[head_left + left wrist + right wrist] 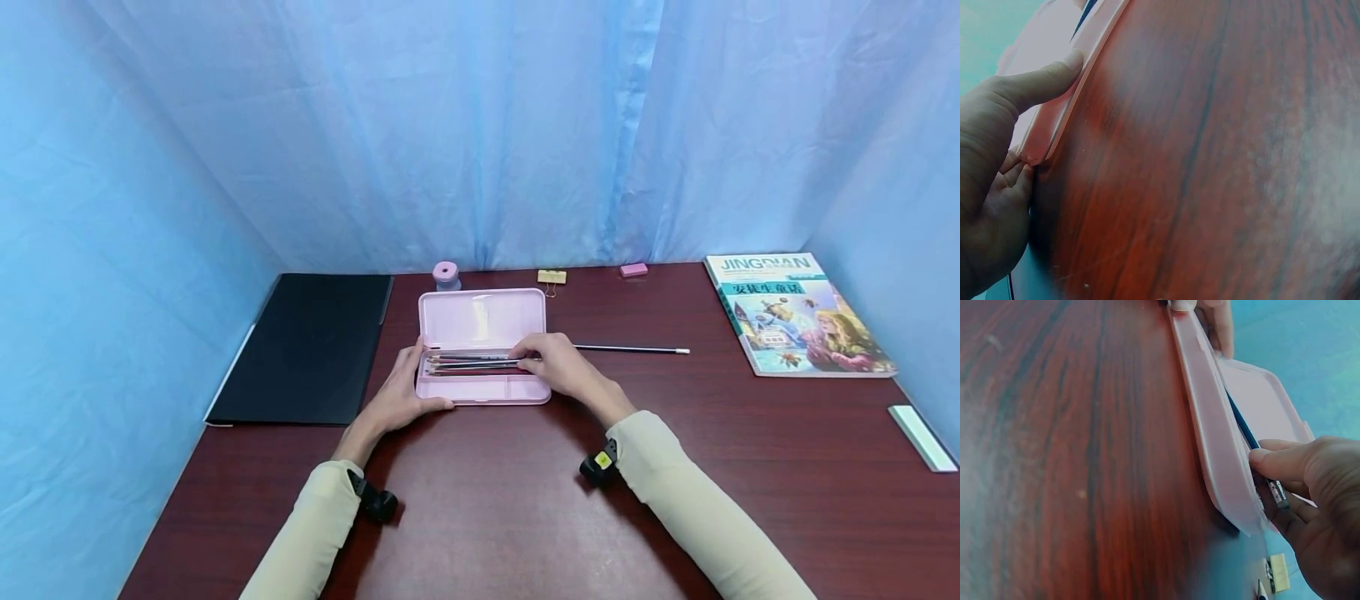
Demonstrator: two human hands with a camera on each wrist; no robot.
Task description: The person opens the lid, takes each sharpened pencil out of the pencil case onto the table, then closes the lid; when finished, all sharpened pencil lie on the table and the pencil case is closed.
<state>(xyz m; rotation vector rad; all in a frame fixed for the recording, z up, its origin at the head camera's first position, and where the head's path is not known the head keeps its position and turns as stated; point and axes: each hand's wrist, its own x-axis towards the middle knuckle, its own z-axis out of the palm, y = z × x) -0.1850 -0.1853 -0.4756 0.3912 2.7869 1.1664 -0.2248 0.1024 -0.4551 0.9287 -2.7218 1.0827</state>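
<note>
Between right-hand fingertips (1260, 457), pencil (1245, 427) (dark), pinched near end

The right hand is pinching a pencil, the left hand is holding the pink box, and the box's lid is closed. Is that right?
Not quite: the lid is open, not closed. The head view shows it, with the inside of the box showing. The right hand is pinching a pencil, and the left hand is holding the box.
</note>
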